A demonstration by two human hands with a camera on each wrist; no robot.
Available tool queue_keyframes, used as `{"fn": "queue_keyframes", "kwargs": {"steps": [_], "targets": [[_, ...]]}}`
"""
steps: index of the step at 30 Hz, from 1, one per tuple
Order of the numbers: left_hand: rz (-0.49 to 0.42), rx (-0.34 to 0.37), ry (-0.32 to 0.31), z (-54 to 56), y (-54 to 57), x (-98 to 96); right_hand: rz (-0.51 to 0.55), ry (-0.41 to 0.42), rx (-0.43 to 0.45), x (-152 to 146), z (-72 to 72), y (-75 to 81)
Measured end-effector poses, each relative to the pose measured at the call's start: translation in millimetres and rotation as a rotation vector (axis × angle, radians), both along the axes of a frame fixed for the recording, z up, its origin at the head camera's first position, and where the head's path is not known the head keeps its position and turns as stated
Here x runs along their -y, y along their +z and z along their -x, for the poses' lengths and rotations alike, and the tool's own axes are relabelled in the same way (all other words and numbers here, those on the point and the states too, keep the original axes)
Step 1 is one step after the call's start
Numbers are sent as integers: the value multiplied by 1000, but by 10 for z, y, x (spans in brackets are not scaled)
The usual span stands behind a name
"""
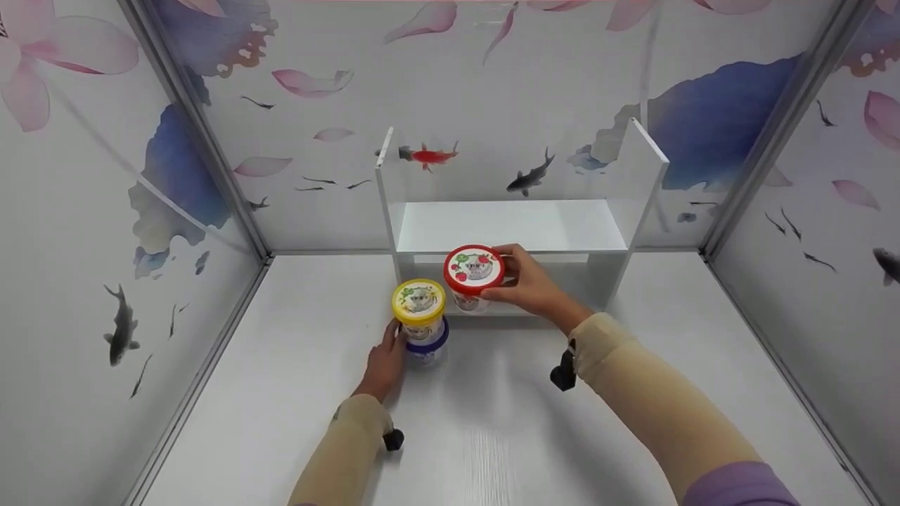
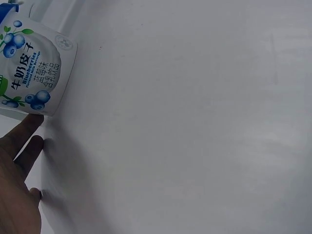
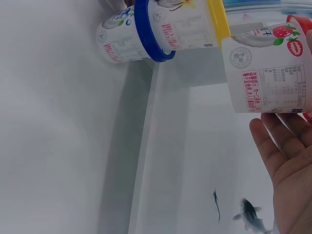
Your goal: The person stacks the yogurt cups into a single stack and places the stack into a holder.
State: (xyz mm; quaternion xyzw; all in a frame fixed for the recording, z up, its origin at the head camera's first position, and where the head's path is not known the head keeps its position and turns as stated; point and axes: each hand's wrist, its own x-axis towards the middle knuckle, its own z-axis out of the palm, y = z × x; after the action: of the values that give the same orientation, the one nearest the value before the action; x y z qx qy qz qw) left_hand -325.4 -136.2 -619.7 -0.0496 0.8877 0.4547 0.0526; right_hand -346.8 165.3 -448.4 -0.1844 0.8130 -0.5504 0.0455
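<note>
A red-lidded cup [image 1: 474, 270] with strawberry print is lifted in my right hand [image 1: 531, 284], thumb and fingers round its side. Next to it, a yellow-lidded cup [image 1: 419, 302] stands stacked on a blue-lidded cup [image 1: 427, 346], which rests on the table. In the right wrist view, the red-lidded cup's base [image 3: 231, 78] is about level with the yellow lid [image 3: 218, 19]. Beside the stack's left side is my left hand [image 1: 385, 365]. One fingertip meets the lower edge of the blueberry-printed cup [image 2: 36, 63] in the left wrist view, its fingers fairly straight.
Right behind the cups stands a white shelf unit [image 1: 510, 226] with two upright side panels [image 1: 643, 158]. The white table [image 1: 485, 436] lies under everything. Printed walls [image 1: 323, 140] with fish and petals enclose it at the back and both sides.
</note>
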Motion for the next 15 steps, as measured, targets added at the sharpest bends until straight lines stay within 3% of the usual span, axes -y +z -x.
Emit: {"fn": "queue_keyframes", "kwargs": {"steps": [8, 15], "targets": [[-10, -21, -11, -32, 21, 25, 8, 11, -35, 73, 2, 43], [-8, 4, 1, -28, 20, 14, 10, -8, -26, 133, 10, 57]]}}
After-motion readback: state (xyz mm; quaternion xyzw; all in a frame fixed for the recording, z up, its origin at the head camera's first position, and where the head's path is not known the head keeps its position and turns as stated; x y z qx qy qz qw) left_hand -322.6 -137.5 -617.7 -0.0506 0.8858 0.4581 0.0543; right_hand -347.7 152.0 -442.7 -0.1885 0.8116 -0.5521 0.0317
